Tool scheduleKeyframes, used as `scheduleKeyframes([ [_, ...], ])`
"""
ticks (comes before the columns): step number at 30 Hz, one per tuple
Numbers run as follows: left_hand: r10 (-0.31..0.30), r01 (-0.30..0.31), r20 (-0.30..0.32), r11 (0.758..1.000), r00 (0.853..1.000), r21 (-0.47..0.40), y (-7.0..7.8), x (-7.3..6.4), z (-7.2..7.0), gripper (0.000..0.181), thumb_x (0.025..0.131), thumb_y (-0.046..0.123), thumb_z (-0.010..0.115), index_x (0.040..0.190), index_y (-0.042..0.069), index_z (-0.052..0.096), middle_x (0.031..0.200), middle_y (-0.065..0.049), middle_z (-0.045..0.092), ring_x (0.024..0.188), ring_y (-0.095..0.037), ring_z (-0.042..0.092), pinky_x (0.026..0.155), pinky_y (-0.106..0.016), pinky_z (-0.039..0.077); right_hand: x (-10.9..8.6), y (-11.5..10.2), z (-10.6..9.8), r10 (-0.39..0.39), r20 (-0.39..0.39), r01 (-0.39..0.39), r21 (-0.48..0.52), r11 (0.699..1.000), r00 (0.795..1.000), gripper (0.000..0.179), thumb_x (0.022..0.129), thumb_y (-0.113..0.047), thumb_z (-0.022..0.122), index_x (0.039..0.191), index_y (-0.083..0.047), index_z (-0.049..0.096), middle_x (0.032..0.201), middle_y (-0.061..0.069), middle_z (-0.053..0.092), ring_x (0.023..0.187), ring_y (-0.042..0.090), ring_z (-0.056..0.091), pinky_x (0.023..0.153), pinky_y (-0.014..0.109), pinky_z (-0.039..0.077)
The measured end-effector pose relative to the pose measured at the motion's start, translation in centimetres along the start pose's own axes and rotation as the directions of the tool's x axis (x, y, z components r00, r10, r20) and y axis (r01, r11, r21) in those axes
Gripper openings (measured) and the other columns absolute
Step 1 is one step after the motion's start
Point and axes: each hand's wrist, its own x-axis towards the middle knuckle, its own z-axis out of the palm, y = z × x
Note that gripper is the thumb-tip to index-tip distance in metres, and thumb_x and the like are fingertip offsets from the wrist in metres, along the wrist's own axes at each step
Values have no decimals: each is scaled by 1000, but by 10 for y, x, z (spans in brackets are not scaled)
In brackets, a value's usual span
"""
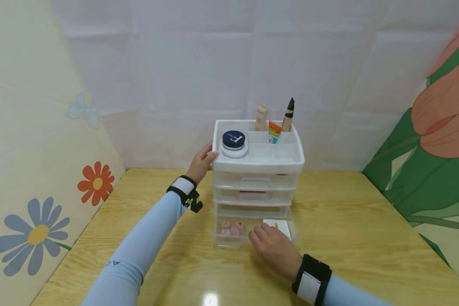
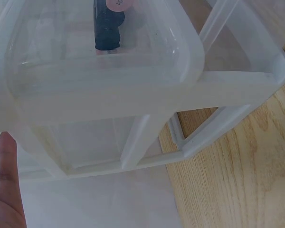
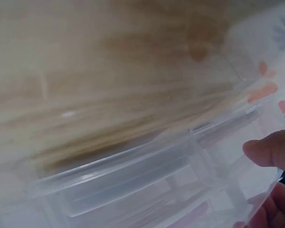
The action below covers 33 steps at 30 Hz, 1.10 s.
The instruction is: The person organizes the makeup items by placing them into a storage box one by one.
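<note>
A white plastic drawer unit stands on the table. Its bottom drawer, clear plastic, is pulled out. Several small pink round pieces lie at that drawer's left, and a flat white box at its right. My right hand holds the drawer's front edge, fingers curled, partly covering the box; in the right wrist view its thumb lies across the clear plastic. At the unit's upper left side rests my left hand, thumb by the front corner. A straight finger touches the frame in the left wrist view.
On the unit's top tray sit a jar with a dark lid, a beige tube, a small colourful tube and a black-tipped beige tube. White cloth hangs behind the wooden table; flower-printed panels flank it.
</note>
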Motion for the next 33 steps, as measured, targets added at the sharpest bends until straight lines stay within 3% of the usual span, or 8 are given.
scheduleKeyframes([
  [9,15,-15,1,1000,1000,3,-1,-1,1,60,97,28,45,153,13,30,140,-19,49,109,-32,59,88,-41,54,8,12,12,5,-22,-5,-18,1000,1000,41,92,1,17,82,-1,56,79,9,55,68,22,54,52,33,48],
  [16,31,-31,2,999,1000,14,0,-2,1,61,96,29,45,153,12,30,141,-19,48,111,-33,58,88,-42,54,12,25,23,11,-41,-13,-43,999,999,43,93,2,13,83,-1,54,78,9,52,65,22,49,49,32,44],
  [22,31,-31,4,999,1000,7,-1,-2,0,60,97,29,44,153,12,31,139,-20,50,109,-32,59,88,-41,54,15,35,31,16,-23,-17,-39,999,1000,16,81,8,43,87,-1,55,83,11,55,71,25,53,54,34,47],
  [25,26,-26,2,1000,1000,7,-1,-2,1,60,96,29,45,153,12,32,137,-21,51,108,-31,59,87,-41,54,16,39,35,21,-6,-21,-41,999,1000,19,72,10,57,89,0,55,84,11,55,73,25,54,55,35,49],
  [33,28,-28,-9,1000,1000,5,-1,-2,1,59,97,27,45,153,11,31,138,-21,51,109,-32,59,87,-41,55,22,47,44,41,11,-40,-79,996,999,21,72,9,62,90,0,56,86,12,55,75,25,55,61,35,51],
])
